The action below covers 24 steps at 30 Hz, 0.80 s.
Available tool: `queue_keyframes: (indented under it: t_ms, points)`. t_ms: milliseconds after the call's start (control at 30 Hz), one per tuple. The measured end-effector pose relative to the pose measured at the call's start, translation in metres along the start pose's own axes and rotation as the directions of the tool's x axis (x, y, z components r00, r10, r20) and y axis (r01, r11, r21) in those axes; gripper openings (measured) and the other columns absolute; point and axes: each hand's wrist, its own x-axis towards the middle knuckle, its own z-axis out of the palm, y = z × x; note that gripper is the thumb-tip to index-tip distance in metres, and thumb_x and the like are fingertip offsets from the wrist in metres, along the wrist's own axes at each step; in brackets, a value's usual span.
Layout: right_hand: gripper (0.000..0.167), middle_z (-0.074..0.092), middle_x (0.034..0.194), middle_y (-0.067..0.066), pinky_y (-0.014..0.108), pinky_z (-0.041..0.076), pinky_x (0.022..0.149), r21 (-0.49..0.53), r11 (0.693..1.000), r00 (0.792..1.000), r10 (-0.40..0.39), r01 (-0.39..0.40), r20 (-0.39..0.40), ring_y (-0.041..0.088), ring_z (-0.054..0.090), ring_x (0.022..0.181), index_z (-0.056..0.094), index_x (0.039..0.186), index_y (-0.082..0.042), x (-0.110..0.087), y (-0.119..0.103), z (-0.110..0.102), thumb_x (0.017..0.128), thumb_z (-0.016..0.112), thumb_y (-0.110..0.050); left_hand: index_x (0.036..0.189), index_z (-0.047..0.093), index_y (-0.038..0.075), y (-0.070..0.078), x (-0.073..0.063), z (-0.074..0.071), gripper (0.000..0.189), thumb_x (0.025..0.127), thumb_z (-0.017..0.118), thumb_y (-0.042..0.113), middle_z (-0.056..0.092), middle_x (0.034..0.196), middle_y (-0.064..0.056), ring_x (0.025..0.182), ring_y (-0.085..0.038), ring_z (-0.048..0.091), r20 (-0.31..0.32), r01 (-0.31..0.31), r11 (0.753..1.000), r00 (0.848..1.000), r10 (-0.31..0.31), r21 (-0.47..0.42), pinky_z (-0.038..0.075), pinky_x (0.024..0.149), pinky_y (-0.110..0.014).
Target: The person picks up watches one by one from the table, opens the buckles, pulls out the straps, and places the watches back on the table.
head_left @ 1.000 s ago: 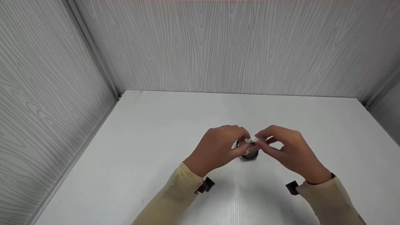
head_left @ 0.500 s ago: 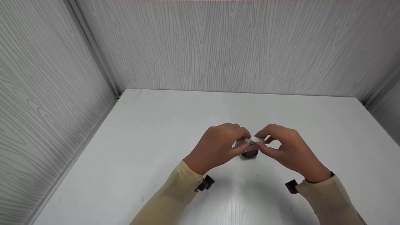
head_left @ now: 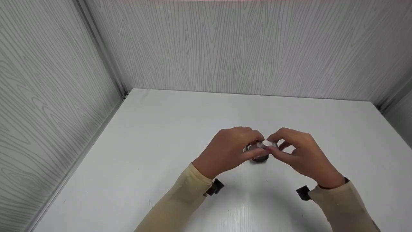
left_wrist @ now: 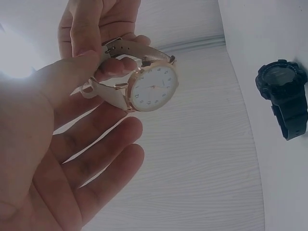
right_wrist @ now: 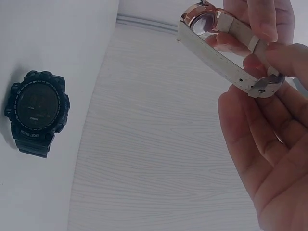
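Note:
A wristwatch with a white strap, rose-gold case and white dial (left_wrist: 156, 89) is held up between both hands. My left hand (head_left: 230, 149) pinches its strap between thumb and forefinger, the other fingers extended in the left wrist view. From the other side, my right hand (head_left: 296, 151) pinches the strap near the buckle (right_wrist: 269, 85). The strap bends round into a loop; fingers partly cover where its ends meet. Below the hands, a black sports watch (right_wrist: 38, 106) lies on the table, mostly hidden in the head view.
The white tabletop (head_left: 180, 119) stretches around the hands. Pale wood-grain panels rise at the back (head_left: 206, 45), the left (head_left: 42, 96) and the right. Small black blocks (head_left: 214, 187) sit at both sleeve cuffs.
Both hands stay close together on the white watch. Its pale strap part between the fingertips has turned slightly, and the left fingertips have come nearer the right ones. The head view has shifted a little.

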Motion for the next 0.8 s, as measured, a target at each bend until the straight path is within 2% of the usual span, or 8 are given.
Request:
queue_keyframes:
  t_ms: [100,333,600,800]
  points:
    - [0.032,0.072,0.099,-0.008,0.020,0.056,0.073,-0.001,1.000,1.000,0.002,-0.002,0.003,0.007,0.068,0.087,0.072,0.104,-0.018,-0.0002,0.0000,-0.0011,0.086,0.078,0.008,0.101,0.074,0.014,0.0015,0.0011,-0.0007,0.022,0.098,0.072,0.036,0.070,0.087,0.007,0.075,-0.002,0.057,0.005,0.007,1.000,1.000,-0.007,0.010,0.046,0.067,-0.015]
    - [0.032,0.070,0.104,-0.012,0.022,0.057,0.071,0.034,0.997,0.995,0.068,-0.071,0.066,0.006,0.066,0.090,0.070,0.109,-0.021,-0.0025,-0.0005,-0.0061,0.088,0.077,0.004,0.101,0.075,0.013,0.0043,0.0029,0.0013,0.020,0.099,0.070,0.033,0.072,0.091,0.007,0.076,-0.003,0.060,0.005,-0.004,0.999,1.000,0.004,0.037,0.047,0.068,-0.014]
    - [0.035,0.071,0.100,-0.013,0.018,0.051,0.061,-0.038,0.999,0.999,0.028,-0.027,0.024,0.005,0.064,0.085,0.072,0.106,-0.021,-0.0030,-0.0040,-0.0037,0.085,0.080,0.006,0.098,0.075,0.013,0.0019,0.0015,0.0026,0.020,0.097,0.073,0.032,0.072,0.089,0.006,0.076,-0.004,0.061,-0.013,-0.029,0.998,0.999,0.030,0.048,0.048,0.067,-0.014]
    - [0.035,0.070,0.097,-0.014,0.018,0.051,0.061,-0.053,0.998,1.000,0.031,-0.031,0.004,0.004,0.063,0.084,0.072,0.103,-0.022,-0.0030,-0.0046,-0.0028,0.085,0.080,0.007,0.096,0.075,0.013,-0.0002,-0.0005,0.0047,0.007,0.097,0.074,0.020,0.072,0.087,0.006,0.077,-0.005,0.060,-0.023,-0.012,0.997,1.000,0.014,0.072,0.048,0.067,-0.016]
